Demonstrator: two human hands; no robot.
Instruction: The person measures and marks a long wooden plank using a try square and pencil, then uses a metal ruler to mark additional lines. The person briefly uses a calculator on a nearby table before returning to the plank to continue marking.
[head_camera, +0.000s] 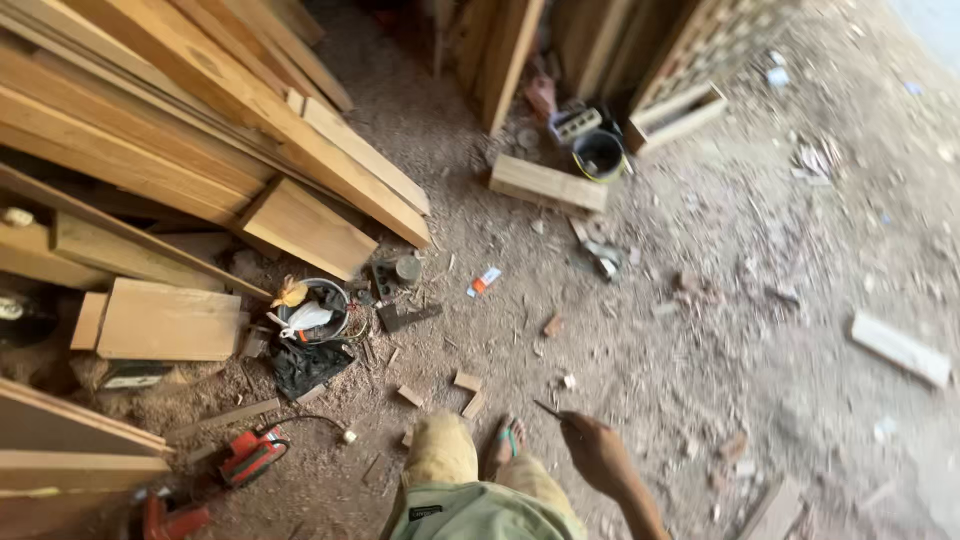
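Right hand (597, 452) is low in the head view, fingers curled around a thin dark stick-like item, probably a pencil (548, 408), whose tip pokes out to the upper left of the knuckles; the grip is narrow and closed on it, near its rear end. Left hand not in view. The pencil hangs above the dusty floor (700, 330), just right of the person's sandalled foot (508, 440) and bent knee (440, 450). Handling judgement: light, stiff, slim, slightly brittle at the point; a pinch between thumb and first two fingers close to the middle would steady it better than a hold at the tail (blur hides the exact finger placement). Sawdust on the fingers may make it a little slippery. Around: small wood offcuts (467, 381) lie just ahead of the knee; a red power tool (250, 458) with cord sits to the left; a dark bucket (318, 310) of rags and bits is beyond it; long planks (250, 100) are stacked upper left; a short wood block (547, 184) lies farther off, near a black pot (599, 154).
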